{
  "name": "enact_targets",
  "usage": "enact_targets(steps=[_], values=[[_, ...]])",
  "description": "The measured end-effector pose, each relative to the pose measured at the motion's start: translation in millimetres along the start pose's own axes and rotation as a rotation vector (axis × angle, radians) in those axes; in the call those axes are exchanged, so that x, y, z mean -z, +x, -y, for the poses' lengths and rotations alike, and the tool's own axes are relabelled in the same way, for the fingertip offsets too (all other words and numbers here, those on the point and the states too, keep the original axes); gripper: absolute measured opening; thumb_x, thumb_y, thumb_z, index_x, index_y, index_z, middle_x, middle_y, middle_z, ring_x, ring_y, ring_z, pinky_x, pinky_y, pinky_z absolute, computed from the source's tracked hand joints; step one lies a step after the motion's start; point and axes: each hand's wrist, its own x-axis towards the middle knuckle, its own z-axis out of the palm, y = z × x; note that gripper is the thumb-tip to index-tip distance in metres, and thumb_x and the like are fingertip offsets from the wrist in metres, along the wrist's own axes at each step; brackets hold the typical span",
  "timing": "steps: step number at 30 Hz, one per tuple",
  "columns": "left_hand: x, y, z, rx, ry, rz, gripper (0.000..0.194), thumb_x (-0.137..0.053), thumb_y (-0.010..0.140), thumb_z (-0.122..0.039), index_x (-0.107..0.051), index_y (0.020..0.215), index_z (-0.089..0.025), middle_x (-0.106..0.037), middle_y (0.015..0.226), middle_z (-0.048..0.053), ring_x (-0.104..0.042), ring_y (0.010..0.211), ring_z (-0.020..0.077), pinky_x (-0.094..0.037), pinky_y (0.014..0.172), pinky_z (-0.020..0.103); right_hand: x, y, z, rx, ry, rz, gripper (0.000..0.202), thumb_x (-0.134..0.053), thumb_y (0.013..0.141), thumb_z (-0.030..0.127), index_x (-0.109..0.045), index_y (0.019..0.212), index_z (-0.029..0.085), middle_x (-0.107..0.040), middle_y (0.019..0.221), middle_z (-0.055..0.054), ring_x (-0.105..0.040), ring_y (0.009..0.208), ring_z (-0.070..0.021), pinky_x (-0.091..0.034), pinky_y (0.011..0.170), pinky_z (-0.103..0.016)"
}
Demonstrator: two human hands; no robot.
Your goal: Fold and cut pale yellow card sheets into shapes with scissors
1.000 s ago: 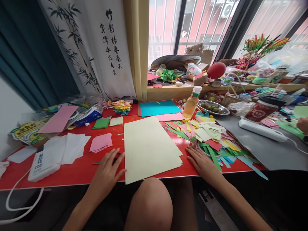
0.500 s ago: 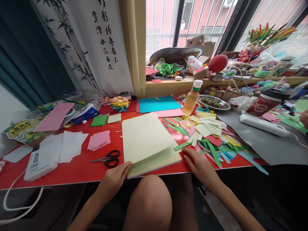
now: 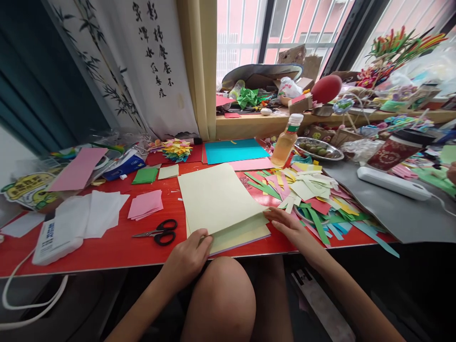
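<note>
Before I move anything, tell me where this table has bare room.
The red tabletop is bare between the scissors, the white sheets and the front edge. The gray mat is bare in front of the white corded device. Cream sheets fill the middle; paper strips and the windowsill are crowded.

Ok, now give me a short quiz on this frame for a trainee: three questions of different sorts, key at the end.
1. True or false: the left hand pinches the near edge of a raised pale sheet.
2. Which thing lies flat on the red table, to the left of the sheet?
a) a red balloon
b) black-handled scissors
c) a drink cup
3. Fill in: the bottle has a ____ cap.

Key: 1 true; 2 b; 3 white.
</note>
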Motion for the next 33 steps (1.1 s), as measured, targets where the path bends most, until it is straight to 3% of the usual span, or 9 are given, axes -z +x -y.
enact_targets(steps=[5,10,15,19,22,26,29,33], values=[[1.5,13,0,0.026,0.011,0.133,0.031,-0.043,0.088,-0.034,-0.048,0.112,-0.013,-0.057,0.114,0.012,-0.061,0.093,0.0189,-0.051,0.059,0.024,3,0,10,-0.099,0.312,0.009,0.032,-0.061,0.077,0.03,-0.058,0.109,0.024,-0.056,0.125,-0.005,-0.049,0.118,-0.0217,-0.034,0.105,-0.038],[4.1,17,2,0.017,0.037,0.16,0.036,-0.043,0.088,-0.037,-0.047,0.115,-0.014,-0.055,0.121,0.011,-0.06,0.097,0.019,-0.051,0.054,0.023,5,4,6,-0.124,0.621,0.002,0.028,-0.061,0.077,0.019,-0.058,0.104,0.018,-0.059,0.12,-0.009,-0.05,0.118,-0.0238,-0.042,0.1,-0.039],[-1.2,20,-4,-0.041,0.115,0.11,0.023,-0.042,0.085,-0.016,-0.051,0.106,-0.011,-0.062,0.106,0.01,-0.062,0.088,0.0192,-0.051,0.054,0.025,1,10,5,-0.153,0.712,-0.002,0.026,-0.059,0.077,0.015,-0.058,0.103,0.015,-0.063,0.112,-0.009,-0.054,0.114,-0.0225,-0.042,0.101,-0.033],[-3.7,21,-9,0.004,0.165,0.121,0.029,-0.038,0.081,-0.001,-0.051,0.104,-0.012,-0.063,0.1,0.008,-0.062,0.083,0.0181,-0.05,0.053,0.023,-4,19,1,-0.159,0.723,0.066,0.031,-0.057,0.078,0.016,-0.056,0.108,0.015,-0.064,0.109,-0.01,-0.056,0.11,-0.0224,-0.039,0.104,-0.034],[-6.9,21,-3,0.123,0.039,0.085,0.031,-0.035,0.082,-0.001,-0.049,0.107,-0.015,-0.064,0.097,0.006,-0.063,0.083,0.0157,-0.05,0.058,0.021,-6,27,-6,-0.087,0.72,0.077,0.033,-0.054,0.079,0.016,-0.053,0.112,0.018,-0.06,0.118,-0.009,-0.054,0.113,-0.022,-0.037,0.105,-0.037],[-6.6,23,11,0.321,-0.237,-0.068,0.024,-0.036,0.088,-0.011,-0.049,0.107,-0.018,-0.065,0.095,0.006,-0.063,0.086,0.0156,-0.05,0.072,0.025,-5,34,-13,-0.007,0.642,0.035,0.034,-0.055,0.079,0.023,-0.054,0.113,0.021,-0.049,0.132,-0.008,-0.049,0.119,-0.0236,-0.037,0.106,-0.039],[3.8,27,19,0.575,-0.463,-0.09,0.021,-0.04,0.089,-0.026,-0.05,0.108,-0.022,-0.065,0.1,0.005,-0.063,0.091,0.0186,-0.05,0.077,0.03,1,38,-15,0.029,0.522,-0.049,0.035,-0.057,0.077,0.029,-0.054,0.111,0.022,-0.047,0.133,-0.008,-0.049,0.119,-0.0256,-0.037,0.105,-0.042],[15.5,30,25,0.922,-0.852,-0.089,0.037,-0.047,0.085,-0.039,-0.045,0.119,-0.026,-0.063,0.106,0.006,-0.063,0.092,0.0213,-0.053,0.071,0.032,14,43,-14,0.058,0.437,-0.123,0.032,-0.057,0.076,0.033,-0.056,0.106,0.022,-0.054,0.125,-0.009,-0.051,0.116,-0.0264,-0.036,0.105,-0.045]])
